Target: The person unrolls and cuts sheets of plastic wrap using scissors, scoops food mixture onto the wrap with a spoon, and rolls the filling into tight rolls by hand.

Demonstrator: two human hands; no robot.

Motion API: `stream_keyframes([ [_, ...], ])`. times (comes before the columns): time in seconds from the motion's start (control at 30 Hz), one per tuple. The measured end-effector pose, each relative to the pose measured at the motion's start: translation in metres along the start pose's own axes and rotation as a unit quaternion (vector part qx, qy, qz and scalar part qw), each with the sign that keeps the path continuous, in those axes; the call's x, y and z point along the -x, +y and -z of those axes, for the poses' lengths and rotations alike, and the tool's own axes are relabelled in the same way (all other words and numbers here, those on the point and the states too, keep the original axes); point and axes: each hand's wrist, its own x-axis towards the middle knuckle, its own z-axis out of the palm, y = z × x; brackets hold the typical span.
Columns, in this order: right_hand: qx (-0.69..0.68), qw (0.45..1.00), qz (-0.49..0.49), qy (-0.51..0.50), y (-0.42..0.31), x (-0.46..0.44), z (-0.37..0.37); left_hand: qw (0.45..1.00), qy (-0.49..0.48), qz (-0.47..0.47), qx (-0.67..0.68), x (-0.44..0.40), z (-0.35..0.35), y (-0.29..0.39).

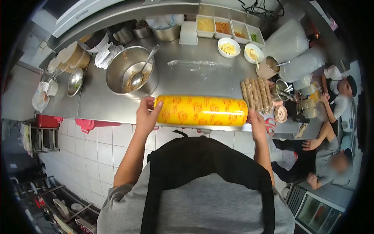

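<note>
A large yellow roll of wrap with red print (pixel 202 110) lies level at the counter's front edge. My left hand (pixel 149 114) grips its left end, thumb on top. Around its right end is my right hand (pixel 255 121). Behind the roll, a sheet of clear film (pixel 202 69) lies on the steel counter (pixel 179 84). Several wrapped sausage-like rolls (pixel 257 93) rest side by side to the right. On the left stands a steel bowl (pixel 113 74) with a spoon (pixel 145 64) in some minced filling.
White tubs of ingredients (pixel 205 25) line the back, with two small white bowls (pixel 229 47) before them. Red scissors (pixel 270 126) lie near my right hand. A small steel bowl (pixel 75 82) is at far left. Two people (pixel 339 93) are at the right.
</note>
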Motion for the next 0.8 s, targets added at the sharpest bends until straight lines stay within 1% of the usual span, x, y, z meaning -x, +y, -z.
stream_keyframes([
  [0.03,-0.089,0.996,0.002,-0.012,0.008,0.005,-0.01,0.996,-0.022,0.025,0.088,0.007,-0.001,-0.007],
  [0.07,-0.146,0.989,0.007,-0.039,0.011,0.01,-0.016,0.982,-0.041,0.049,0.175,0.011,-0.001,-0.007],
  [0.1,-0.146,0.989,0.01,-0.027,0.013,0.02,-0.02,0.961,-0.058,0.073,0.261,0.016,-0.001,-0.005],
  [0.17,-0.146,0.989,0.021,-0.005,0.013,0.037,-0.028,0.954,-0.093,0.093,0.271,0.03,0.007,-0.012],
  [0.2,-0.169,0.986,0.002,0.011,0.021,0.045,-0.027,0.951,-0.101,0.102,0.273,0.037,0.007,-0.024],
  [0.23,-0.175,0.985,0.003,-0.002,0.026,0.053,-0.025,0.949,-0.11,0.111,0.274,0.045,0.007,-0.036],
  [0.3,-0.187,0.982,0.003,-0.024,0.036,0.07,-0.022,0.934,-0.136,0.123,0.307,0.055,0.008,-0.037],
  [0.33,-0.194,0.981,0.006,-0.014,0.04,0.078,-0.023,0.929,-0.144,0.135,0.314,0.059,0.008,-0.039],
  [0.47,-0.156,0.987,0.028,-0.022,0.042,0.107,-0.027,0.92,-0.188,0.148,0.311,0.071,0.005,-0.039],
  [0.57,-0.096,0.992,0.033,-0.07,0.048,0.124,-0.017,0.921,-0.174,0.164,0.307,0.084,0.003,-0.028],
  [0.6,-0.069,0.994,0.048,-0.067,0.06,0.127,-0.014,0.924,-0.199,0.149,0.291,0.086,0.003,-0.033],
  [0.7,-0.01,0.995,0.044,-0.087,0.071,0.136,-0.009,0.924,-0.216,0.156,0.275,0.109,0.0,-0.031],
  [0.73,-0.005,0.996,0.038,-0.086,0.082,0.136,-0.01,0.927,-0.212,0.157,0.265,0.114,-0.002,-0.044],
  [0.8,0.077,0.992,0.033,-0.089,0.096,0.137,-0.009,0.92,-0.181,0.179,0.299,0.118,-0.014,-0.07],
])
